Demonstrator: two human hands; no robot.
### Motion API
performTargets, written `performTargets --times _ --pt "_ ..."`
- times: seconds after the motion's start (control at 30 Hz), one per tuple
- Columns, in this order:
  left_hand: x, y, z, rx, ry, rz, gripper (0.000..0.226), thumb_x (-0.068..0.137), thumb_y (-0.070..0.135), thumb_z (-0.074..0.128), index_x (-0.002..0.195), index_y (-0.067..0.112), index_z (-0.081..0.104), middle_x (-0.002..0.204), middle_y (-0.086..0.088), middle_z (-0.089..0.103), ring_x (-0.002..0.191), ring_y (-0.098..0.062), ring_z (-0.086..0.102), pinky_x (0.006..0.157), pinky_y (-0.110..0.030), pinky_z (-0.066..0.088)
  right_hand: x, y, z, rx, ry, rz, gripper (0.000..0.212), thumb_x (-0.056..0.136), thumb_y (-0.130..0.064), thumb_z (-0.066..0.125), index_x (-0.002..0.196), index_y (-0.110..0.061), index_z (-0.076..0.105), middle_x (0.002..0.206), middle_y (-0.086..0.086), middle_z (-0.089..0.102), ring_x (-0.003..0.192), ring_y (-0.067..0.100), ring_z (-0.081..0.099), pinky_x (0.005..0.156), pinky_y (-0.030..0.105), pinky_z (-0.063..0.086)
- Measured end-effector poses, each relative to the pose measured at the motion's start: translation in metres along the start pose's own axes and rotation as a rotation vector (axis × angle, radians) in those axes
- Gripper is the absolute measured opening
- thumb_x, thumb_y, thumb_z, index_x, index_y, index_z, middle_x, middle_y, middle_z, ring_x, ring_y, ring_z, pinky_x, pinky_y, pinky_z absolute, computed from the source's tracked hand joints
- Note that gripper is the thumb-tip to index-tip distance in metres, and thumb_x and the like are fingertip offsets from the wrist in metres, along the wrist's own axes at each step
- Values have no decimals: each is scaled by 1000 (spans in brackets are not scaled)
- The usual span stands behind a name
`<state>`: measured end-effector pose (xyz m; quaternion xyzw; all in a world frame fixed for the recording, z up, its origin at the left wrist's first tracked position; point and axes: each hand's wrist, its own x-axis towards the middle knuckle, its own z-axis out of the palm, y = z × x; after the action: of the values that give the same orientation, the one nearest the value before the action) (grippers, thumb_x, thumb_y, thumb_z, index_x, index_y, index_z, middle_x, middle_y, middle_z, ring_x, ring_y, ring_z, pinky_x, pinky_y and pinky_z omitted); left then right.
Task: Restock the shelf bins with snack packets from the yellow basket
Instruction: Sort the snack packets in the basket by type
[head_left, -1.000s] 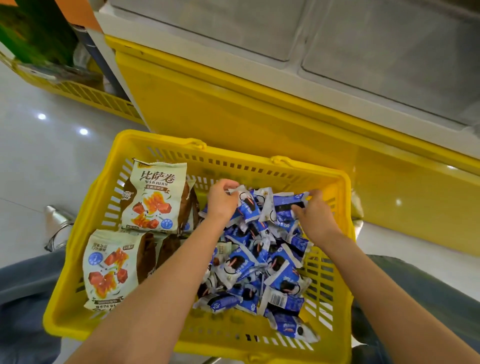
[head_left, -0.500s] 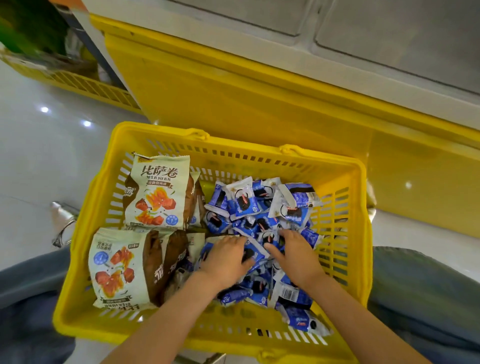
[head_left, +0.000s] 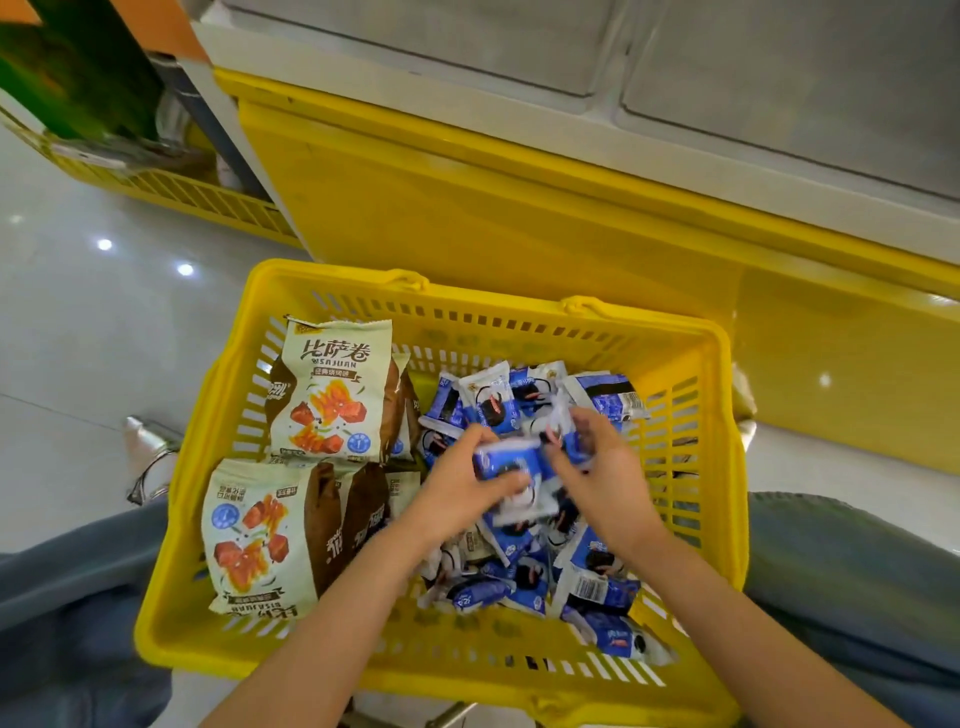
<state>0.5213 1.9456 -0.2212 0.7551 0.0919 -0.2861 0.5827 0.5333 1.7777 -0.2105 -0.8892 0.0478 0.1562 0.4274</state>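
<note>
A yellow plastic basket stands on the floor between my knees. Its right half holds a heap of small blue-and-white snack packets; its left half holds large cream-and-brown bags. My left hand and my right hand are together above the heap, gripping a bunch of blue-and-white packets between them. The bunch is blurred, so I cannot tell how many packets it holds.
A yellow cabinet front with a white top rises right behind the basket. Another yellow slotted shelf base sits at far left under green packaging. A metal piece lies on the glossy floor left of the basket.
Both hands have come up from pressing into the lower heap and now hold a bunch of blue-and-white packets raised above it.
</note>
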Motion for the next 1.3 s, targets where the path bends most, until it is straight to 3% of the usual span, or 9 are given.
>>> performTargets --times 0.07,0.13,0.23,0.37,0.47,0.6,0.8,1.0,1.3 --pt "19 18 -3 -60 128 38 23 84 22 67 95 21 47 89 0 62 71 -4 63 60 -18 51 13 -5 -19 -27 170 -40 42 87 -27 62 125 -18 49 108 -12 57 89 -5 54 74 6 46" --pt "41 32 -5 -51 191 42 26 89 24 61 106 14 45 94 -5 61 82 -17 62 73 -33 51 30 -5 -36 -89 252 8 44 88 -28 61 128 -13 47 116 -2 57 99 9 56 80 16 47" --pt "73 38 -6 100 194 -28 29 93 24 54 115 9 43 99 -8 59 82 -23 59 77 -42 50 49 2 -49 -178 142 162 46 91 -25 59 131 -8 44 128 10 54 111 25 54 88 33 45" --pt "82 27 -9 170 240 -100 35 94 16 52 125 4 41 118 -15 54 91 -22 56 78 -31 48 42 6 -47 -296 161 75 54 90 -29 58 136 -9 39 136 9 40 126 24 37 103 31 31" --pt "58 12 -8 337 314 33 32 94 15 50 125 9 43 124 -7 47 106 -18 52 86 -22 40 13 10 -41 -272 101 -100 42 90 -35 56 128 -20 45 120 -5 46 110 7 47 89 12 38" --pt "12 -10 3 428 -39 32 19 97 21 45 115 17 50 99 4 57 79 -2 51 64 -12 39 -24 29 -18 -397 -380 -82 64 85 -50 55 137 -19 35 134 -4 38 119 6 40 103 21 33" --pt "-35 -37 17 759 -505 -41 33 93 37 51 120 18 53 118 -4 55 107 -20 50 92 -34 43 -27 44 -4 -571 -522 153 95 81 -60 56 149 -10 12 154 8 22 142 24 19 113 33 21" --pt "-38 -42 4 943 -541 10 45 86 37 61 122 11 53 124 -8 51 114 -22 45 95 -33 40 -22 43 -14 -510 -617 211 100 74 -50 71 149 -15 16 156 10 15 143 26 17 111 37 26" --pt "-48 -31 -6 612 -283 51 33 91 28 54 124 24 50 113 4 57 100 -18 58 82 -26 47 -31 31 -14 -494 -461 88 57 82 -35 70 128 -22 38 125 4 58 104 20 59 79 27 49"
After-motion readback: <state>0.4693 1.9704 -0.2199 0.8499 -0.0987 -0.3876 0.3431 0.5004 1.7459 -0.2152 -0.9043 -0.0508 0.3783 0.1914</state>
